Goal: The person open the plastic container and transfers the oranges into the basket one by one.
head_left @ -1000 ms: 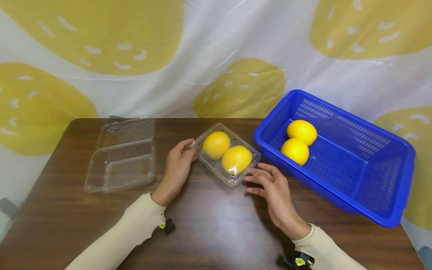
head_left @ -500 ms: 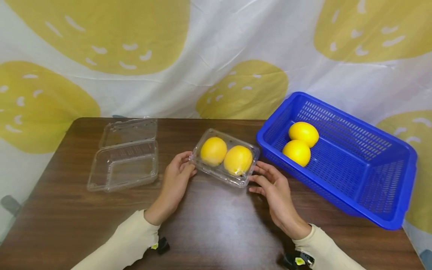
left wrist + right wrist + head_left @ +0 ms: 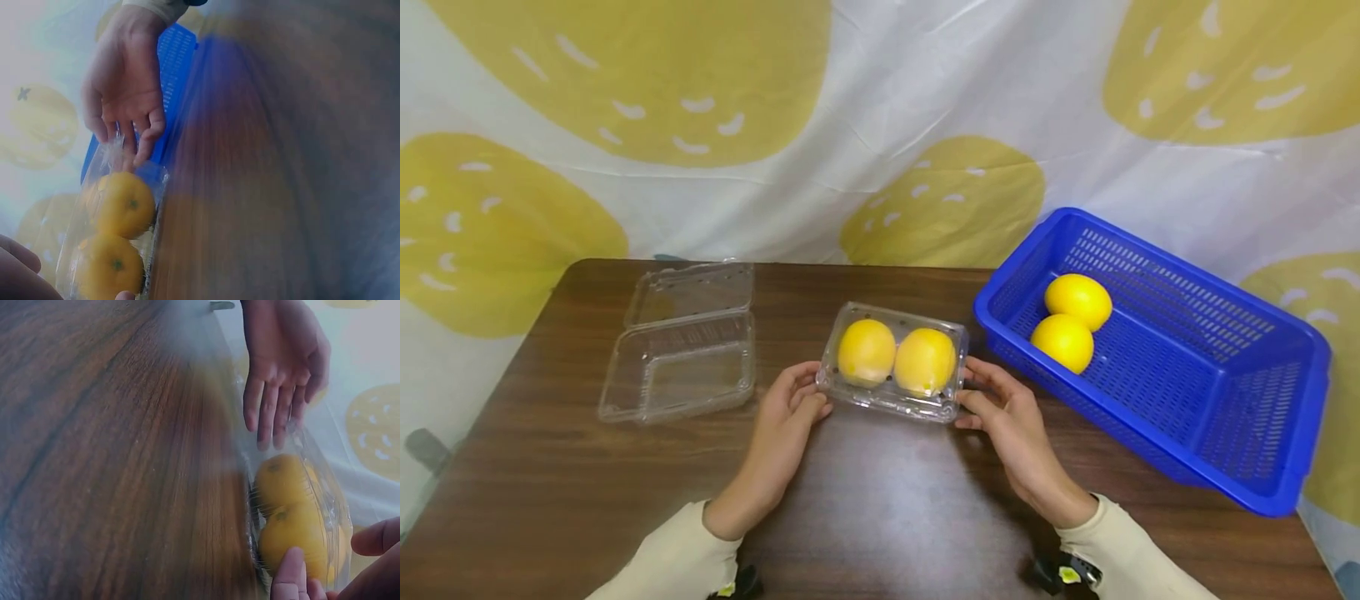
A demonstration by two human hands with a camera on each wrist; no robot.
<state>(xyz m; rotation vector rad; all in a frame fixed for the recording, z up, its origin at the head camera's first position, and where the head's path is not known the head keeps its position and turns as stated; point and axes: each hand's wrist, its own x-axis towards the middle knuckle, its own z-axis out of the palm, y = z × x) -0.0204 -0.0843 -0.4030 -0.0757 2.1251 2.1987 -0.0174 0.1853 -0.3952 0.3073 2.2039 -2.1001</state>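
A closed clear plastic clamshell box (image 3: 891,403) lies on the table in the head view, with two round yellow fruits (image 3: 866,352) inside, side by side. At its left end is my left hand (image 3: 781,437), its fingertips against the plastic. My right hand (image 3: 1011,433) touches the opposite end, fingers extended toward the box. From the right wrist, the left hand (image 3: 281,369) shows nearly straight fingers reaching the box end. The left wrist view shows the right hand (image 3: 128,81) with loosely bent fingers at the other end of the box.
To the left, a second clear clamshell box (image 3: 696,367) stands with its lid up. A blue plastic basket (image 3: 1157,225) on the right holds two more yellow fruits (image 3: 1078,302). A patterned cloth (image 3: 910,92) hangs behind the dark wooden table (image 3: 865,517).
The closed box has turned between both hands, its long side now facing nearly toward the front edge. My left hand has come nearer the front, while the right has barely shifted.
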